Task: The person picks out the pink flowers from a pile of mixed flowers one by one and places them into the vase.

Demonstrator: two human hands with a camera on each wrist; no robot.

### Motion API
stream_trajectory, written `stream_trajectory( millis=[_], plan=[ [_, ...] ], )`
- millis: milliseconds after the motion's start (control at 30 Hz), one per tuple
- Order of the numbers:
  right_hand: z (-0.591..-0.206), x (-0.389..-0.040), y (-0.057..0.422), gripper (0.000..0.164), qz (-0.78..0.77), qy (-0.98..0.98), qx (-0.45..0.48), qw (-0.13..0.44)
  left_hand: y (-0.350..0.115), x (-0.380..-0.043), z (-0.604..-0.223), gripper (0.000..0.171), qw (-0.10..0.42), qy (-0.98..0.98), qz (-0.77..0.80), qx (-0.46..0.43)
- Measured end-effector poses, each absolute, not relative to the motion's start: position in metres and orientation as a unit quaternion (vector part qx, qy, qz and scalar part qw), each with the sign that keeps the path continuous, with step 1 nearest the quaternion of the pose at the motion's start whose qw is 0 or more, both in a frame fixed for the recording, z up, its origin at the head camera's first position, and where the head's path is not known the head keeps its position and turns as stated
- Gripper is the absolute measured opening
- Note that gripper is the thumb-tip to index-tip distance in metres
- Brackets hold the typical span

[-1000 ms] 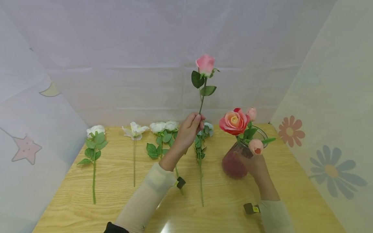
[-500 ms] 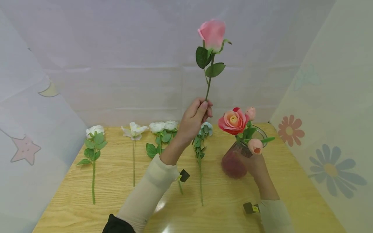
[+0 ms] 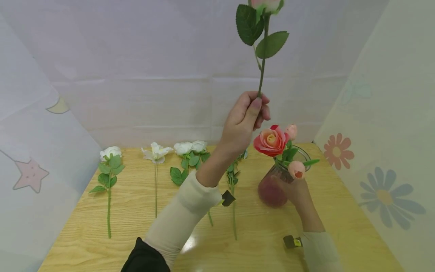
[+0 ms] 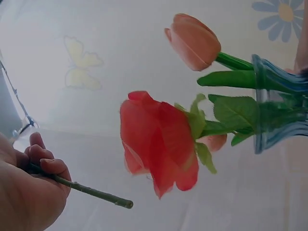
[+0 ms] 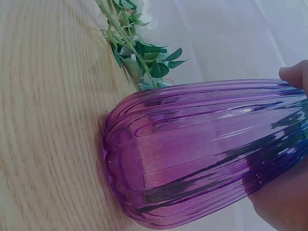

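Note:
My left hand (image 3: 242, 122) pinches the stem of a pink rose (image 3: 266, 5) held upright above the table; its bloom is cut off by the head view's top edge. In the left wrist view, the stem's cut lower end (image 4: 108, 197) points towards the vase flowers, clear of them. My right hand (image 3: 298, 194) grips the neck of a ribbed, purple glass vase (image 5: 192, 154), which stands on the table at the right. A coral-red rose (image 3: 271, 140) and two peach tulips (image 3: 296, 170) stand in it. Part of the right hand is hidden behind the glass.
Several white flowers, including a white rose (image 3: 110, 153) and a white lily-like flower (image 3: 156, 153), lie across the wooden table (image 3: 85, 226). A pale blue flower's stem (image 3: 234, 215) lies just left of the vase. Fabric walls (image 3: 153, 49) surround the table.
My left hand has risen and moved right with the pink rose, taking its bloom partly out of the head view. The right hand and vase stay put.

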State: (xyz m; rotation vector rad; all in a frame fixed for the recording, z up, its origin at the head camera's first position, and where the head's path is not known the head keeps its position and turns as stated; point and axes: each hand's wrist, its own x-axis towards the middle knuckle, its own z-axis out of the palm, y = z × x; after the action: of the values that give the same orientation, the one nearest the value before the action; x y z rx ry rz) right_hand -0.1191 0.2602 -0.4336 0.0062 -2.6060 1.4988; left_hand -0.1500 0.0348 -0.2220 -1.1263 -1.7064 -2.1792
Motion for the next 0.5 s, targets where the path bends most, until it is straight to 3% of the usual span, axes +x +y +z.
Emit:
stream_trajectory(
  millis=[500],
  plan=[
    [-0.428, -0.112, 0.260, 0.085, 0.535, -0.844, -0.028, 0.026, 0.090, -0.120, -0.193, 0.020, 0.005, -0.532, -0.749, -0.395]
  ],
)
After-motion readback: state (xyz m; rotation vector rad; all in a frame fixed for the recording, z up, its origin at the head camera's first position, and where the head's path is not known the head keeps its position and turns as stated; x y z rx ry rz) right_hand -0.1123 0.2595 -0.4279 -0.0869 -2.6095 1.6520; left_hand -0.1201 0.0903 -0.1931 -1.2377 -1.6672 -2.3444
